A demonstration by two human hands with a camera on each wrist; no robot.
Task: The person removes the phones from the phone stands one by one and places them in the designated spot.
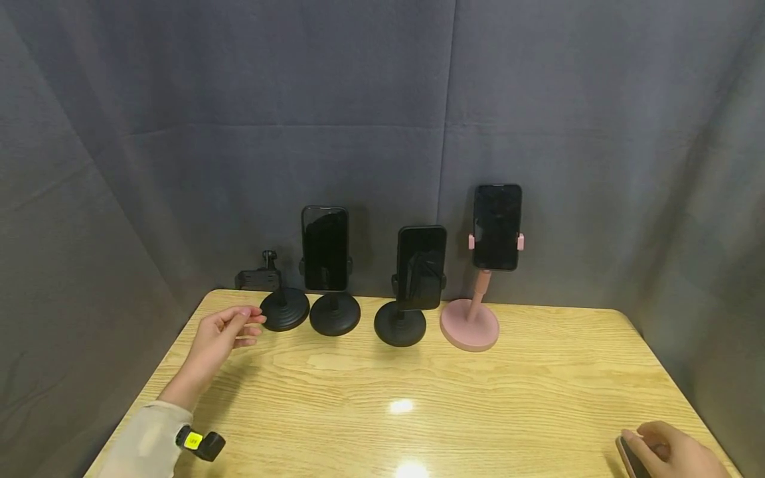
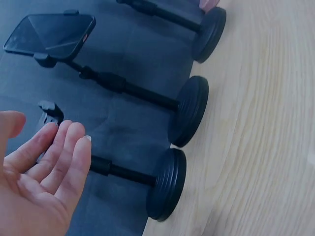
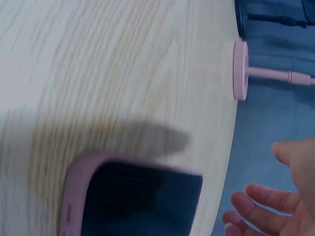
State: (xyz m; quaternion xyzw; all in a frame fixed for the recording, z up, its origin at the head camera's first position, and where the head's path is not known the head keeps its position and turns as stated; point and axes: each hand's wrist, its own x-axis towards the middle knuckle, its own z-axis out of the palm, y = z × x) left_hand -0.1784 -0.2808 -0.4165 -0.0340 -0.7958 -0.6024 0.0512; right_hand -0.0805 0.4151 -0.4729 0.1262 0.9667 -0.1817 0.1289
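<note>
My left hand [image 1: 224,335] hovers beside the leftmost black phone stand [image 1: 284,309], fingers loosely bent and holding nothing. That stand's clamp [image 1: 258,279] has no phone in it. In the left wrist view, the left hand [image 2: 47,177] partly hides the stand's upper part. At the front right, my right hand [image 1: 678,451] is by a phone in a pink case [image 1: 631,458]. The right wrist view puts the right hand [image 3: 275,196] apart from the pink-cased phone [image 3: 138,201], fingers relaxed with nothing between them.
Two more black stands [image 1: 335,314] [image 1: 400,324] and a pink stand [image 1: 469,325] line the back edge of the wooden table [image 1: 418,378], each with an upright phone clamped in. Grey curtain [image 1: 382,133] hangs right behind them and along the sides.
</note>
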